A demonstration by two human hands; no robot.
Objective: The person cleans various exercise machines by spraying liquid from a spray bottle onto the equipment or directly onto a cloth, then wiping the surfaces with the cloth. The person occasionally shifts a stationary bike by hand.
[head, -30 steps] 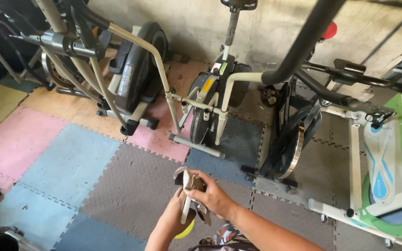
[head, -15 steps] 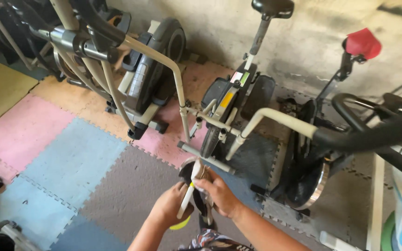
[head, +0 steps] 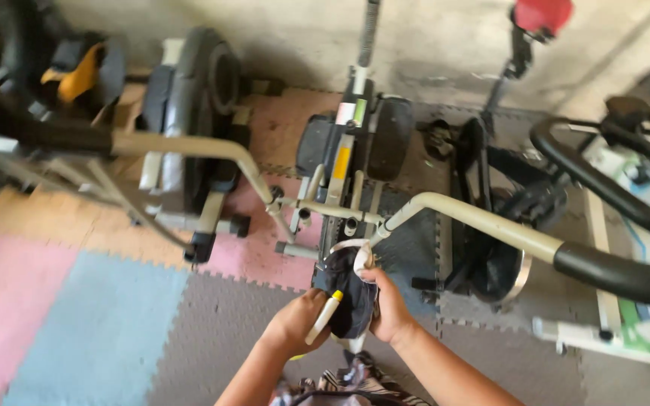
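down low, both hands meet at the black pedal (head: 344, 297) of the middle exercise bike (head: 355, 150). the left hand (head: 299, 323) cups the pedal from below and the side, and its fingers also pinch a white marker with a yellow cap (head: 323, 318), kept tucked against the pedal, it seems, so the hand can steady both at once. the right hand (head: 389, 308) grips the pedal's far edge, its fingers closed around a pale strap (head: 359, 252) that loops over the top; holding it from both sides looks like a way to keep the pedal from spinning on its crank.

a cream handlebar with a black grip (head: 536, 244) crosses right over the work, close to the right hand, and crowds any reach from that side. another bike (head: 189, 128) stands just to the left, its long pale bar (head: 182, 146) cutting across the view, and a third machine with a red knob (head: 539, 15) stands to the right. foam floor mats (head: 92, 323) in pink, blue and grey lie under everything.
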